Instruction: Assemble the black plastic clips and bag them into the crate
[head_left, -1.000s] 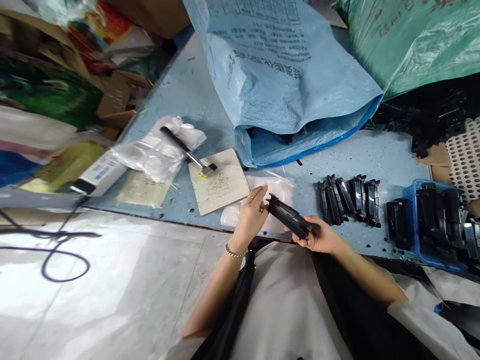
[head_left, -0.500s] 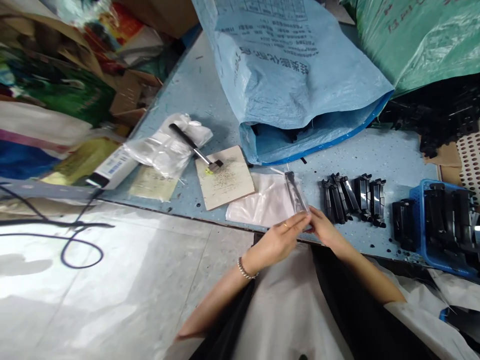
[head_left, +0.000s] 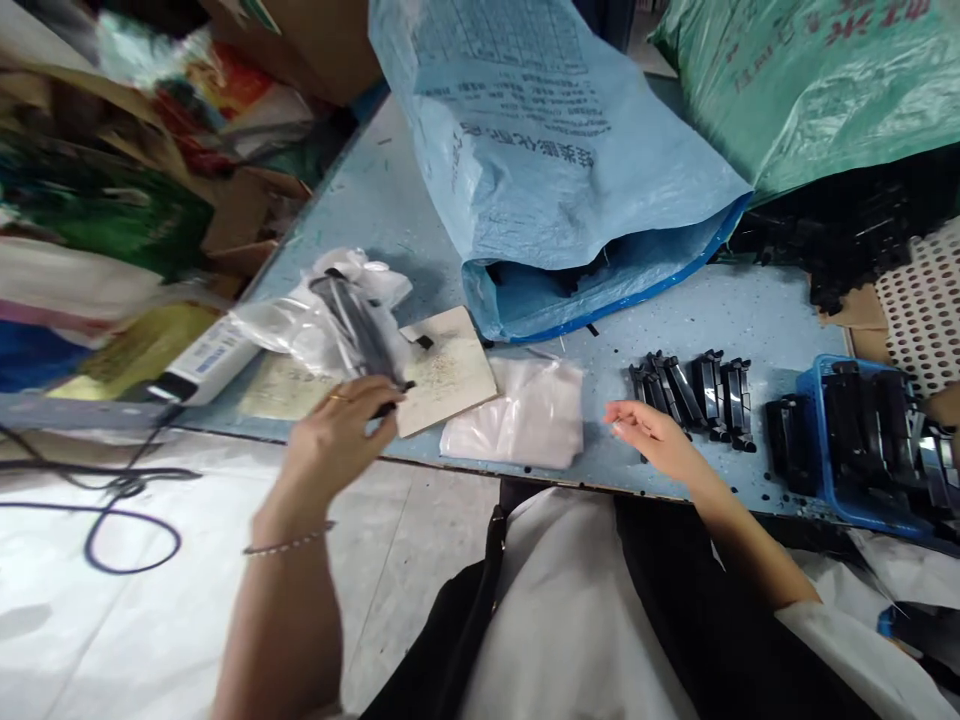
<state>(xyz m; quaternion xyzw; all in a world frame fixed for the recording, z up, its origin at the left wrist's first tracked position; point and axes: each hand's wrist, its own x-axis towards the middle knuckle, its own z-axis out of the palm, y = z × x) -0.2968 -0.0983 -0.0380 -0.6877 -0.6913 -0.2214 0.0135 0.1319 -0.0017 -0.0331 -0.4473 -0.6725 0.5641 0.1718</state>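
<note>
Gripping bagged part [head_left: 360, 325] by near end in left hand [head_left: 341, 430], fingers clamped round that end against thumb, far end free and angled over clear plastic [head_left: 277, 325] on table [head_left: 780, 310]. Held by one end probably to keep most of its length out of the palm. Too blurred for telling contact with plastic or a small gap above it. Holding nothing visible in right hand [head_left: 649, 435], fingers loosely extended, slightly apart from thumb, near left end of loose parts [head_left: 679, 400]. Cannot tell contact there.

Note loose parts set side by side, probably for ready reach. Note flat bags [head_left: 517, 410] stacked between both hands at front edge, likely for access from either side. Note board [head_left: 454, 380] just left of flat bags, speckled dark, perhaps put down to shield table. Note basket [head_left: 862, 506] far right, packed with similar black pieces, probably to keep them together. Note blue sack [head_left: 540, 180] behind, mouth turned toward person, likely for easy access, dark contents barely visible.
</note>
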